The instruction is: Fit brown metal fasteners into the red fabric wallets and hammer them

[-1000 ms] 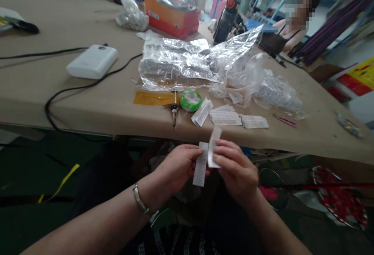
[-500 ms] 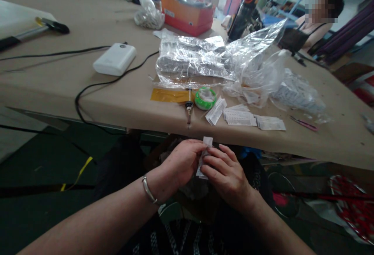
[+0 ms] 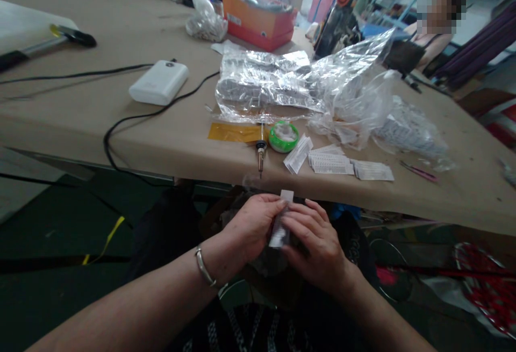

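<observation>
Below the table (image 3: pixel 193 166) edge, my left hand (image 3: pixel 250 224) pinches the slip (image 3: pixel 278 237), long axis running away from me; my right hand (image 3: pixel 320 242) lies against its right side, grip unclear.

I can read no text: markings on my narrow white paper strip (image 3: pixel 279 234), the flat white rectangular paper slips (image 3: pixel 330 164) and the orange-red cardboard box (image 3: pixel 258 27) are too small or blurred.

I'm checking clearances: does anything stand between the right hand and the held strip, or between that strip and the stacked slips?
Nothing visible stands between the right hand and the held strip; its fingers overlap it. Towards the stacked slips, only the table's front edge intervenes.
</observation>
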A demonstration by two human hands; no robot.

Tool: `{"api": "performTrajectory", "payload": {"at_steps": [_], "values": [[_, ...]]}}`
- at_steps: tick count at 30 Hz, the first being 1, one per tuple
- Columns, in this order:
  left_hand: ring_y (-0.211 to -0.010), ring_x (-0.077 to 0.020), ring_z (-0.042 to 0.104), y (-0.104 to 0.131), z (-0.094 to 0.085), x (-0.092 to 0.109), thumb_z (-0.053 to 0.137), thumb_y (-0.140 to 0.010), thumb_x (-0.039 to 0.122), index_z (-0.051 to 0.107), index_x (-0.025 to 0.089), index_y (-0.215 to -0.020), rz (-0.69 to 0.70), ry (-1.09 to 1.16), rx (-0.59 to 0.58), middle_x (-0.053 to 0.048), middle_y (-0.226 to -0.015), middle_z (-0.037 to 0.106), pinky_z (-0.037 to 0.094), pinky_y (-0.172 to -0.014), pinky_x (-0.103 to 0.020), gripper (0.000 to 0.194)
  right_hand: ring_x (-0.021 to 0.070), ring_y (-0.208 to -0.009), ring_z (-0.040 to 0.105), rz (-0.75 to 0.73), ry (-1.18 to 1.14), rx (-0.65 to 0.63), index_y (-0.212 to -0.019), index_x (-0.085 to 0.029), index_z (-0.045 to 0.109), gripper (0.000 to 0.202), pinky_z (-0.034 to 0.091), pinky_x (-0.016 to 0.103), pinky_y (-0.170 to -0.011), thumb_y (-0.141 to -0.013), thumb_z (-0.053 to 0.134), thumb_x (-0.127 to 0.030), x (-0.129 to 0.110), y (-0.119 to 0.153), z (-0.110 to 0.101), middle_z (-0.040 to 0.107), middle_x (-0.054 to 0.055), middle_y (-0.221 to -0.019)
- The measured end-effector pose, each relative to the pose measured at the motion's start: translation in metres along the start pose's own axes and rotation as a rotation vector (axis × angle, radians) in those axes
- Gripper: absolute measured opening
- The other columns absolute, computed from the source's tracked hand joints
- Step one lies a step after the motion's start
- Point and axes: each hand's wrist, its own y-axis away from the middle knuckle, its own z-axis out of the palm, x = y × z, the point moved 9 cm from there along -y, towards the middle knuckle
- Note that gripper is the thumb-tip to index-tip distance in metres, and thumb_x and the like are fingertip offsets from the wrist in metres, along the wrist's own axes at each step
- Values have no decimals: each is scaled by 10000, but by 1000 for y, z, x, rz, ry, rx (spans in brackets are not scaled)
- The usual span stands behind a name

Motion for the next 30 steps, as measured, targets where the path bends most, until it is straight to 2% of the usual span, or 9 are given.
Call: {"api": "performTrajectory", "payload": {"at_steps": [2, 4, 6, 9, 14, 18, 27, 30], "values": [[-561, -128, 591, 2, 0, -1, 651, -741, 188, 663, 81, -775, -9, -36, 13, -88, -693, 662, 464, -539, -228, 113, 241, -1049, 588, 197, -147, 117, -1059, -196, 580, 268, 449, 423, -940, -818, 593, -312, 22, 0, -12, 652, 90, -1036], [-526, -128, 586, 5, 1, -4, 620, -779, 223, 666, 86, -803, -43, -87, 22, -98, -705, 669, 476, -528, -245, 147, 196, -885, 616, 460, -319, 198, -979, -199, 582, 206, 504, 330, -784, -821, 583, -330, 53, 4, -13, 647, 63, -931], [-508, -123, 582, 8, 1, -7, 592, -801, 239, 662, 89, -810, -63, -134, 31, -102, -706, 671, 484, -533, -252, 166, 145, -732, 598, 666, -522, 182, -904, -197, 582, 174, 494, 258, -665, -809, 598, -341, 75, 9, 1, 632, 18, -818], [-504, -117, 575, 11, 3, -8, 593, -798, 253, 654, 91, -784, -42, -174, 18, -83, -673, 652, 475, -529, -242, 174, 99, -608, 530, 815, -801, 101, -791, -180, 588, 179, 449, 213, -578, -774, 639, -351, 87, 11, 28, 584, -27, -696], [-532, -108, 579, 11, 3, -14, 637, -773, 318, 650, 100, -805, -76, -178, -79, -80, -732, 655, 478, -559, -240, 221, 74, -540, 452, 907, -1032, 164, -700, -173, 570, 168, 392, 194, -516, -742, 666, -304, 85, 15, 44, 546, -43, -629], [-576, -116, 592, 12, 2, -23, 665, -748, 328, 643, 98, -811, -161, -172, -209, -77, -734, 647, 490, -593, -247, 239, 81, -573, 491, 902, -1021, 178, -685, -176, 570, 150, 417, 196, -544, -720, 671, -282, 77, 14, 45, 573, -35, -660], [-490, -87, 541, 11, -7, -28, 643, -774, 377, 591, 112, -742, -167, -198, -217, -25, -636, 588, 414, -474, -195, 272, 66, -481, 479, 912, -898, 119, -743, -189, 551, 146, 402, 190, -475, -780, 614, -316, 70, 16, 50, 558, -47, -627], [-480, -87, 539, 12, -6, -26, 658, -762, 386, 589, 116, -757, -159, -165, -215, -17, -622, 583, 387, -451, -185, 279, 94, -612, 558, 831, -809, 141, -883, -206, 584, 134, 460, 212, -579, -793, 605, -303, 67, 14, 41, 599, -27, -736]]}}
